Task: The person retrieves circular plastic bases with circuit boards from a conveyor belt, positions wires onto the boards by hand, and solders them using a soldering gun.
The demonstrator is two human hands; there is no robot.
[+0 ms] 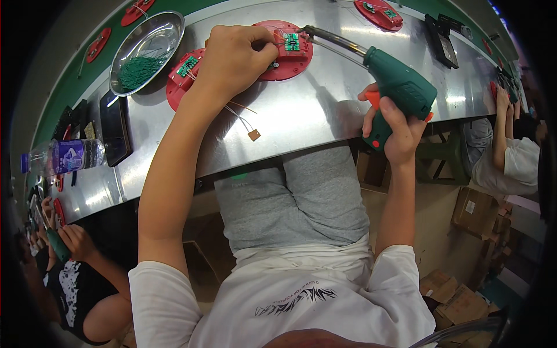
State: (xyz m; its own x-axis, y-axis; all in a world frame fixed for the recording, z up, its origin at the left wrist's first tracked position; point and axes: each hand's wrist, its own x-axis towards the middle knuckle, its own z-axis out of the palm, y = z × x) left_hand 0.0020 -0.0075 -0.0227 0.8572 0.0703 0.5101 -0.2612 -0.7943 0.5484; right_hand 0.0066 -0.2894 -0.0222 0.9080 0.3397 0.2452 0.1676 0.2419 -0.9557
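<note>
My right hand [397, 124] grips a green soldering gun [403, 84] with an orange trigger. Its metal tip reaches left to a small green circuit board [292, 42] in a round red plastic housing [284, 71]. On that housing's left side, my left hand [235, 58] is closed in a pinch, on what looks like a thin wire by the board; the fingertips partly hide it. Under my left wrist lies a second red housing [174, 90] with its own green board [187, 66]. Loose wires come out beneath my forearm, with a small brown square piece [253, 135] near them.
A metal bowl [168, 29] of green wires stands left, beside a dark tablet-like device [114, 127] and a plastic bottle [75, 156]. Another red housing [380, 13] and a black case [441, 43] lie at the far right. People work at both sides; cardboard boxes [473, 211] sit on the floor.
</note>
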